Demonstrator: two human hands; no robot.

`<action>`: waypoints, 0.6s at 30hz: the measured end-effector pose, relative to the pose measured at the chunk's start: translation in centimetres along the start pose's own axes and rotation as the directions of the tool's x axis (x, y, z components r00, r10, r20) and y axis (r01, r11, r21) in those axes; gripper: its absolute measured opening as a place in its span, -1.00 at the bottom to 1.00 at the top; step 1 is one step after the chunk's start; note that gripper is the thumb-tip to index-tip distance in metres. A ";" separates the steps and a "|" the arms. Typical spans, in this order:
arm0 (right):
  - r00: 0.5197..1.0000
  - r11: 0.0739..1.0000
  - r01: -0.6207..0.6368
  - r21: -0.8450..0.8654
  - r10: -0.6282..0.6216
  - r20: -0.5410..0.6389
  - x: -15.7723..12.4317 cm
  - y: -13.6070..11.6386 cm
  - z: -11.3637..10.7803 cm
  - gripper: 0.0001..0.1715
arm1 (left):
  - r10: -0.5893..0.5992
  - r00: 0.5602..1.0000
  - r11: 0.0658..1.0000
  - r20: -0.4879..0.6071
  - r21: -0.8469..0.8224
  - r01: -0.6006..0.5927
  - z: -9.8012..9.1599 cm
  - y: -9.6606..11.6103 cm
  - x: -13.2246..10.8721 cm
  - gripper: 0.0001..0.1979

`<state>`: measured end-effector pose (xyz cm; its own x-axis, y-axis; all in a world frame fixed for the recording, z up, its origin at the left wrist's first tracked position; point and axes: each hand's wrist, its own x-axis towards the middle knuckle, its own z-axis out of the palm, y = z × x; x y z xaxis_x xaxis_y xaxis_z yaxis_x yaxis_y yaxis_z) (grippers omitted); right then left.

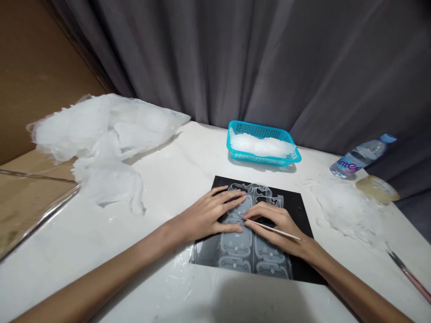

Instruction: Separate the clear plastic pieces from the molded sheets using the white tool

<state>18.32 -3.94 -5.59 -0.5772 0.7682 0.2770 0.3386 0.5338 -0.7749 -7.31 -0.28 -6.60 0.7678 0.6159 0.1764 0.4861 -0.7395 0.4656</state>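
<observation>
A bottle (361,157) (blue-capped) stands before a grey curtain (215,58)

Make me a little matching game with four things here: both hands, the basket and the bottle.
1. Left hand
2. Right hand
3. Basket
4. Bottle

A. Turquoise, with white material inside
B. Spread out flat over the patterned sheet
C. Transparent, with a blue cap
D. Pinching a thin white stick

Pairs: 1-B, 2-D, 3-A, 4-C
</observation>
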 end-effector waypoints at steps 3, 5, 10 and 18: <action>0.999 1.000 0.016 -0.002 -0.016 0.044 -0.2 0.0 0.0 -0.86 | 0.000 1.000 1.000 0.001 0.008 0.000 0.1 0.0 0.0 -0.19; 0.998 1.000 0.030 -0.003 -0.030 0.057 -0.3 0.1 -0.1 -0.85 | 0.006 1.000 1.000 -0.012 0.005 -0.005 0.2 0.0 0.0 -0.19; 0.996 0.998 0.068 -0.014 -0.067 0.052 -0.3 0.6 0.0 -0.83 | 0.001 1.000 1.000 -0.003 0.011 -0.001 0.1 0.1 0.1 -0.19; 0.986 0.985 0.156 -0.079 -0.150 0.067 -0.5 0.4 0.1 -0.78 | 0.016 1.000 0.999 -0.010 0.031 -0.015 0.4 -0.2 0.2 -0.19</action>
<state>18.65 -4.12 -6.07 -0.6700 0.6538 0.3517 0.3026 0.6731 -0.6748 -7.07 -0.17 -7.04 0.7713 0.6068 0.1921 0.4871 -0.7571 0.4353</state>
